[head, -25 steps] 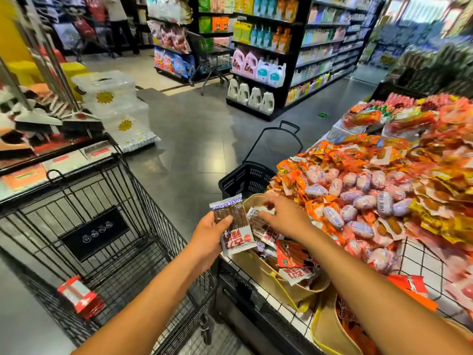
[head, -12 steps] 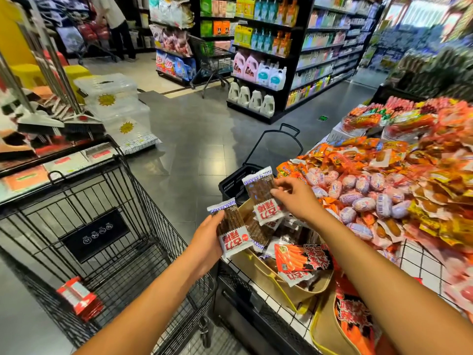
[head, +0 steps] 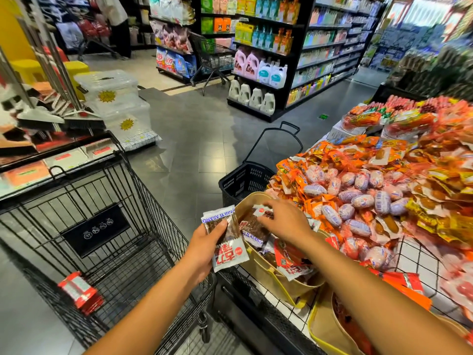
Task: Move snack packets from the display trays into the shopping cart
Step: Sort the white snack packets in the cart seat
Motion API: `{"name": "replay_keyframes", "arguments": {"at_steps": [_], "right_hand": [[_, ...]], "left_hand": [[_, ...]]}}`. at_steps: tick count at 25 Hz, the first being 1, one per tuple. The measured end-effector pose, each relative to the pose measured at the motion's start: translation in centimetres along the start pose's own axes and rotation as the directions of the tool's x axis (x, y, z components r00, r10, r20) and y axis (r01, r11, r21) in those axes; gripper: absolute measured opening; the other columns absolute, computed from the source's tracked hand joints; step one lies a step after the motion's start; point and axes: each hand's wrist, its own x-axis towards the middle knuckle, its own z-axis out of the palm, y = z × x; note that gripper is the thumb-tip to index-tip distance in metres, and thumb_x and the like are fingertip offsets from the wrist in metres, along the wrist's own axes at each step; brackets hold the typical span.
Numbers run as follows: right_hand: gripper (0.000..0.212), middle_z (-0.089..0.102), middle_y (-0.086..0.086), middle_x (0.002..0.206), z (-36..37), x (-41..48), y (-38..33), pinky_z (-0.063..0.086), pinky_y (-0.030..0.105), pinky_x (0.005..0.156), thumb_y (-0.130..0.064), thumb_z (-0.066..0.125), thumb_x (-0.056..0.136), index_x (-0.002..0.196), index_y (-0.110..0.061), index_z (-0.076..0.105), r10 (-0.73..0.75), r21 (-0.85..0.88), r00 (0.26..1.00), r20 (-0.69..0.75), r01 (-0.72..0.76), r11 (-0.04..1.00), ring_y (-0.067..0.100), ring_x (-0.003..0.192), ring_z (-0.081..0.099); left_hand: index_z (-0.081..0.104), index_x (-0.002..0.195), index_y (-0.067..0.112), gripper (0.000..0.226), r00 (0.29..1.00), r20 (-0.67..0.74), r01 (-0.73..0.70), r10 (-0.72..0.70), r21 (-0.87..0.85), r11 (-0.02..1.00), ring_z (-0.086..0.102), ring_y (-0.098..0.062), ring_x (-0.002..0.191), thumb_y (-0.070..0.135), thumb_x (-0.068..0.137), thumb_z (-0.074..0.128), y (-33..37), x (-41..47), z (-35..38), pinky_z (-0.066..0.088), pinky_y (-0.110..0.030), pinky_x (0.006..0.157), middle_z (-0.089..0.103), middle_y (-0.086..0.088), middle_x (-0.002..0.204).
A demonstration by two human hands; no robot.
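Observation:
My left hand (head: 204,244) grips a small stack of brown snack packets (head: 226,242) with white labels, held just past the right rim of the black wire shopping cart (head: 143,193). A red packet bundle (head: 80,293) lies on the cart floor. My right hand (head: 284,221) reaches down into the tan display tray (head: 258,272). Its thumb and fingertips pinch another brown packet (head: 256,228) lying among the packets there.
A second tray (head: 322,326) sits at the lower right. Heaped orange and pink snack packets (head: 358,196) cover the display table. A black hand basket (head: 243,180) stands on the floor beyond the tray. Brooms (head: 61,119) and plastic boxes (head: 112,93) are on the left, with shelves behind.
My right hand lifted a packet from the tray, added it to the stack in my left hand, then went back down into the tray onto another packet.

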Motion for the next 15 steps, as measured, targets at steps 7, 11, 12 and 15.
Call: {"name": "replay_keyframes", "arguments": {"at_steps": [7,11,12,15], "right_hand": [[0.071,0.053,0.002,0.139,0.9,1.8,1.6,0.036,0.046,0.105,-0.069,0.068,0.077,0.132,-0.027,0.053,0.067,-0.230,0.998,-0.016,-0.069,0.971,0.027,0.131,0.044],[0.029,0.067,-0.004,0.104,-0.8,1.8,1.1,0.050,0.037,0.075,-0.043,0.072,0.087,0.108,-0.030,0.055,-0.010,0.225,0.997,-0.078,0.027,0.974,0.022,0.096,0.064],[0.024,0.066,-0.006,0.100,-1.6,1.7,0.8,0.048,0.033,0.069,-0.037,0.073,0.089,0.105,-0.030,0.056,-0.031,0.323,0.993,-0.113,0.066,0.944,0.016,0.089,0.063],[0.018,0.065,-0.009,0.100,-4.6,1.2,-0.2,0.045,0.025,0.066,-0.023,0.073,0.091,0.105,-0.027,0.062,-0.044,0.542,0.977,-0.211,0.154,0.826,0.004,0.082,0.060]], "left_hand": [[0.050,0.111,0.008,0.015,0.995,0.015,0.096,-0.096,-0.043,0.994,0.072,-0.028,0.075,0.022,0.104,0.052,0.0,-1.1,-1.5,0.059,-0.037,0.061,0.072,-0.012,0.084],[0.053,0.119,0.008,0.016,1.000,0.013,0.028,-0.028,0.000,1.000,0.073,-0.032,0.086,0.017,0.107,0.052,-0.3,-1.4,-1.7,0.058,-0.043,0.068,0.077,-0.015,0.098],[0.056,0.121,0.010,0.017,1.000,0.014,0.006,-0.007,0.012,1.000,0.074,-0.032,0.088,0.018,0.106,0.054,-0.3,-1.4,-1.7,0.059,-0.042,0.068,0.077,-0.015,0.102],[0.062,0.122,0.014,0.018,0.999,-0.019,-0.048,0.049,0.069,0.996,0.077,-0.029,0.089,0.020,0.106,0.054,-0.5,-1.1,-1.8,0.061,-0.042,0.072,0.079,-0.011,0.105]]}}
